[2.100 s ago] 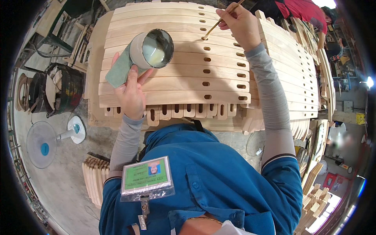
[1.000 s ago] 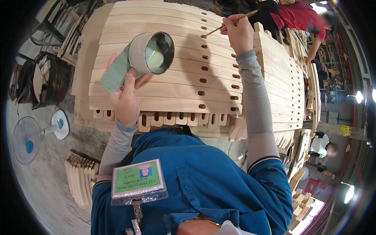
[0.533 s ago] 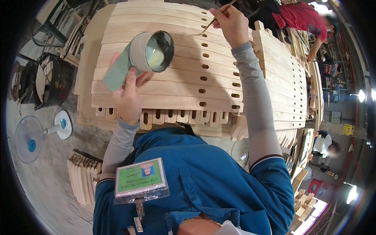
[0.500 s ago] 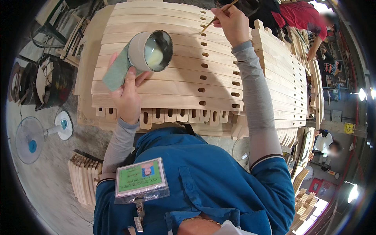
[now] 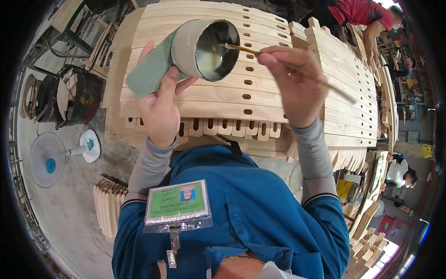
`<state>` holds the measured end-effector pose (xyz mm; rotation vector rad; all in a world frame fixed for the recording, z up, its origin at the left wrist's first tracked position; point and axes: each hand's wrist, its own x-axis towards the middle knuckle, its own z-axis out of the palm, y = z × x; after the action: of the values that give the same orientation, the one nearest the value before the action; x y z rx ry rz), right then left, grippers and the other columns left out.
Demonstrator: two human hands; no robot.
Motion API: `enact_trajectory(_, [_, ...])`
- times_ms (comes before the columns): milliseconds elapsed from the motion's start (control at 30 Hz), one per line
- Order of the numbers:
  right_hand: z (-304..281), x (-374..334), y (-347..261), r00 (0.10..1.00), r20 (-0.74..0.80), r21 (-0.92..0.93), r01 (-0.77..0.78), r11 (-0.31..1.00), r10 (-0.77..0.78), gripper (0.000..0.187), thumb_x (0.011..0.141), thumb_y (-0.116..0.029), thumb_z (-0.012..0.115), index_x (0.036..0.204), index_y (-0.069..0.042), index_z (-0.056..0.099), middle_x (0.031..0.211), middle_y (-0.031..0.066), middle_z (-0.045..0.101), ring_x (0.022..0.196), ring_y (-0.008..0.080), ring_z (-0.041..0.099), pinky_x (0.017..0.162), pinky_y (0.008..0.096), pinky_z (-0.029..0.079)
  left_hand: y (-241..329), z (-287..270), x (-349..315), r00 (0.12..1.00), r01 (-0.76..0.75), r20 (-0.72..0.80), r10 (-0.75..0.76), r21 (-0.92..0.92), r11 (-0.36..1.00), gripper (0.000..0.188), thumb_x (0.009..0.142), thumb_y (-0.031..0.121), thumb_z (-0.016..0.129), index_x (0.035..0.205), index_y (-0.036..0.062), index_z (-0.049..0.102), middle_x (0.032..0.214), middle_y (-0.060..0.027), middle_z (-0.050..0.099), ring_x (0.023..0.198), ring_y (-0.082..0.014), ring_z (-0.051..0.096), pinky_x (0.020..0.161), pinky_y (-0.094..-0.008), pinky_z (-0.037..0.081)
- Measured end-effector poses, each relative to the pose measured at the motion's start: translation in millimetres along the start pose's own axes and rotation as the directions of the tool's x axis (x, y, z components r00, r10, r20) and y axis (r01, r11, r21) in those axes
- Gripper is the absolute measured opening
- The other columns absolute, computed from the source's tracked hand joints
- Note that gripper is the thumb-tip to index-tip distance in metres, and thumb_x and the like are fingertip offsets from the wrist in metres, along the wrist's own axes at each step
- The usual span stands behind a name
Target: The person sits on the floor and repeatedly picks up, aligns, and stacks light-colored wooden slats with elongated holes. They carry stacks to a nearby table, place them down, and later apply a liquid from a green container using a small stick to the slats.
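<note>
My left hand (image 5: 160,111) grips a pale round cup (image 5: 186,49) together with a folded sheet of green sandpaper or similar (image 5: 148,74) beside its wall. The cup is tilted, its dark mouth facing right, and milky liquid (image 5: 209,61) lies inside. Between the fingers of my right hand (image 5: 299,88) is a thin wooden brush or stick (image 5: 244,49); its pale tip is in the cup's mouth, and whether it touches the liquid I cannot tell. Beneath both hands lie pale wooden slats (image 5: 209,109) side by side, with oval slots near their right ends.
Another stack of slotted slats (image 5: 348,102) lies to the right. A standing fan (image 5: 49,159), a black bin (image 5: 79,95) and upright wood pieces (image 5: 107,207) stand on the floor at left. A person in a red shirt (image 5: 364,14) works at the far right.
My right hand has come down and toward me, taking the brush tip from the slats into the cup. My left hand has brought the cup farther away and to the right.
</note>
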<state>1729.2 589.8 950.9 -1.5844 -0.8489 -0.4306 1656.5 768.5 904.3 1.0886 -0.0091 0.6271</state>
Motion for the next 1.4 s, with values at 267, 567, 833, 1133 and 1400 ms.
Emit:
enact_trajectory(267, [13, -48, -31, 0.958, 0.176, -0.094, 0.244, 0.965, -0.225, 0.021, 0.068, 0.014, 0.060, 0.086, 0.004, 0.054, 0.087, 0.0199, 0.061, 0.080, 0.0322, 0.062, 0.066, 0.0322, 0.051, -8, 1, -4, 0.955, -0.272, -0.112, 0.275, 0.041, 0.962, 0.050, 0.087, 0.002, 0.047, 0.131, -0.0004, 0.023, 0.111, -0.0126, 0.051, 0.097, -0.0190, 0.054, 0.074, -0.0355, 0.054])
enact_trajectory(567, [9, -59, -28, 0.994, -0.035, 0.241, 0.108, 0.964, -0.102, 0.023, 0.077, 0.016, 0.051, 0.095, 0.003, 0.045, 0.094, 0.0271, 0.058, 0.091, 0.0330, 0.059, 0.077, 0.0370, 0.051, 5, 6, -3, 0.971, -0.238, -0.045, 0.233, -0.186, 0.953, 0.053, 0.086, 0.003, 0.049, 0.132, 0.0054, 0.024, 0.112, -0.0127, 0.051, 0.096, -0.0202, 0.056, 0.072, -0.0344, 0.055])
enact_trajectory(833, [18, -57, -23, 0.998, -0.062, 0.282, 0.032, 0.959, -0.015, 0.022, 0.077, 0.013, 0.054, 0.094, 0.002, 0.044, 0.093, 0.0254, 0.058, 0.088, 0.0301, 0.061, 0.074, 0.0342, 0.052, 0, 10, 0, 0.969, -0.246, -0.012, 0.248, -0.178, 0.953, 0.051, 0.086, 0.003, 0.049, 0.131, 0.0019, 0.025, 0.114, -0.0147, 0.050, 0.100, -0.0212, 0.054, 0.077, -0.0352, 0.053])
enact_trajectory(1133, [-2, 6, 0, 0.995, -0.067, 0.132, -0.057, 0.990, 0.067, 0.014, 0.080, -0.001, 0.059, 0.085, 0.006, 0.048, 0.079, 0.0190, 0.062, 0.074, 0.0210, 0.063, 0.062, 0.0288, 0.053, -22, -17, 7, 0.981, -0.075, -0.169, 0.091, 0.100, 0.992, 0.049, 0.087, 0.001, 0.045, 0.131, 0.0006, 0.023, 0.118, -0.0145, 0.046, 0.103, -0.0216, 0.051, 0.081, -0.0363, 0.052])
enact_trajectory(1400, [-36, 103, 140, 0.933, 0.010, -0.199, -0.352, 0.915, 0.361, 0.023, 0.080, -0.017, 0.063, 0.079, 0.005, 0.056, 0.066, 0.0105, 0.062, 0.057, 0.0138, 0.062, 0.051, 0.0233, 0.052, -37, -34, 12, 0.979, 0.051, -0.200, -0.045, 0.023, 0.998, 0.049, 0.089, 0.004, 0.043, 0.133, 0.0024, 0.020, 0.119, -0.0145, 0.044, 0.105, -0.0224, 0.050, 0.080, -0.0372, 0.052])
